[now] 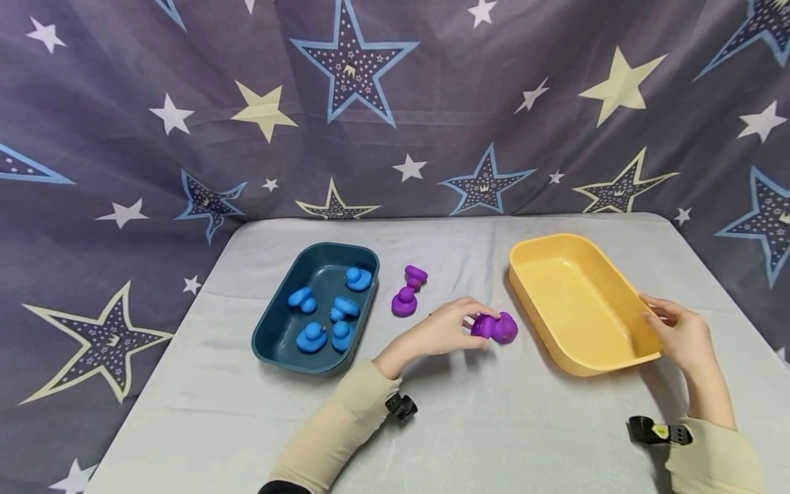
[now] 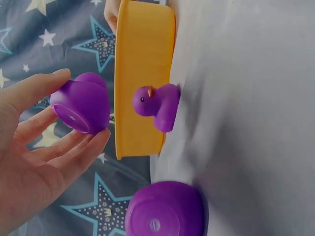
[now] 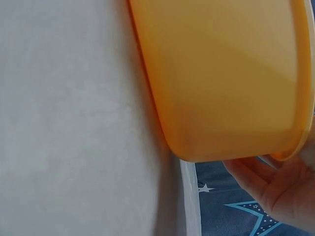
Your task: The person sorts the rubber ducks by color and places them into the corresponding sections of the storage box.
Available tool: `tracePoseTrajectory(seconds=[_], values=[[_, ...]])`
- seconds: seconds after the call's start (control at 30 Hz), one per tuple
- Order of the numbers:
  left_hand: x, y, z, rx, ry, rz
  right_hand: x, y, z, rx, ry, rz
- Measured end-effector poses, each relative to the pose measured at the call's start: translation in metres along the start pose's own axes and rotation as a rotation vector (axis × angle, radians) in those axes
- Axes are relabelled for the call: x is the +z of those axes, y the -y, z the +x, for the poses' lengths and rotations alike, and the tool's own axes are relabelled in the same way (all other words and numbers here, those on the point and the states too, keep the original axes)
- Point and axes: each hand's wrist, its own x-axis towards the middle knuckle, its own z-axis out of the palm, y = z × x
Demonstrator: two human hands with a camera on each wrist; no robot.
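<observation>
My left hand (image 1: 449, 328) pinches a purple toy duck (image 2: 83, 105) between thumb and fingers, its flat base turned towards the wrist camera. The held duck is raised off the table in the left wrist view. Just past it, a second purple duck (image 1: 506, 328) lies on the cloth beside the yellow tub (image 1: 570, 302). With fingers and thumb, my right hand (image 1: 681, 336) grips the tub's near right rim. The tub's inside shows no ducks. In the right wrist view the yellow tub wall (image 3: 221, 88) fills much of the picture, and the fingers are partly hidden behind it.
Two more purple ducks, one upright (image 1: 404, 302) and one tipped over (image 1: 416, 276), lie left of centre. A dark teal tub (image 1: 265, 336) at the left holds several blue ducks (image 1: 311, 337). Behind the cloth-covered table (image 1: 204, 425) hangs a star-patterned curtain (image 1: 382, 158).
</observation>
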Motion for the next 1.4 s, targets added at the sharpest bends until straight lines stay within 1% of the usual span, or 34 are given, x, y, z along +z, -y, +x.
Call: tracePoseTrajectory(seconds=[0.17, 0.27, 0.33, 0.43, 0.47, 0.53, 0.63, 0.67, 0.7, 0.83, 0.93, 1.0, 1.03, 1.07, 1.17, 1.23, 1.27, 1.3, 1.4], values=[[0.005, -0.001, 0.011, 0.008, -0.006, -0.005, 0.0, -0.001, 0.001, 0.01, 0.007, 0.004], [0.008, -0.001, 0.017, 0.004, -0.016, -0.013, -0.002, 0.005, 0.0, 0.012, 0.008, 0.014], [0.01, -0.001, 0.021, 0.002, -0.02, -0.011, -0.005, 0.017, -0.003, 0.019, 0.011, 0.026], [0.012, -0.004, 0.028, -0.002, -0.035, -0.017, -0.012, 0.045, -0.009, 0.025, 0.023, 0.044], [0.013, -0.004, 0.03, -0.004, -0.042, -0.023, -0.015, 0.055, -0.011, 0.047, 0.023, 0.064], [0.014, -0.006, 0.034, -0.007, -0.058, -0.037, -0.019, 0.071, -0.015, 0.054, 0.036, 0.067], [0.016, -0.007, 0.04, -0.013, -0.077, -0.065, -0.022, 0.083, -0.018, 0.058, 0.048, 0.063], [0.018, -0.008, 0.043, -0.017, -0.083, -0.072, -0.023, 0.084, -0.018, 0.059, 0.051, 0.062], [0.019, -0.009, 0.045, -0.018, -0.09, -0.073, -0.023, 0.083, -0.018, 0.04, 0.058, 0.045], [0.022, -0.01, 0.054, -0.048, -0.127, -0.109, -0.021, 0.074, -0.015, 0.045, 0.053, 0.045], [0.025, -0.011, 0.062, -0.06, -0.163, -0.158, -0.018, 0.063, -0.013, 0.07, 0.036, 0.054], [0.026, -0.012, 0.067, -0.055, -0.187, -0.198, -0.017, 0.059, -0.012, 0.059, 0.027, 0.068], [0.027, -0.012, 0.069, -0.052, -0.201, -0.208, -0.017, 0.059, -0.012, 0.045, 0.028, 0.066], [0.028, -0.013, 0.071, -0.051, -0.215, -0.215, -0.017, 0.061, -0.012, 0.063, 0.024, 0.085], [0.032, -0.013, 0.077, -0.042, -0.251, -0.231, -0.02, 0.07, -0.014, 0.04, 0.042, 0.067], [0.034, -0.013, 0.081, -0.041, -0.27, -0.213, -0.021, 0.075, -0.015, 0.05, 0.052, 0.056], [0.035, -0.013, 0.083, -0.044, -0.276, -0.202, -0.02, 0.075, -0.015, 0.056, 0.051, 0.059], [0.036, -0.013, 0.085, -0.046, -0.282, -0.203, -0.02, 0.074, -0.015, 0.042, 0.054, 0.039], [0.039, -0.013, 0.091, -0.042, -0.303, -0.178, -0.02, 0.069, -0.014, 0.046, 0.059, 0.048]])
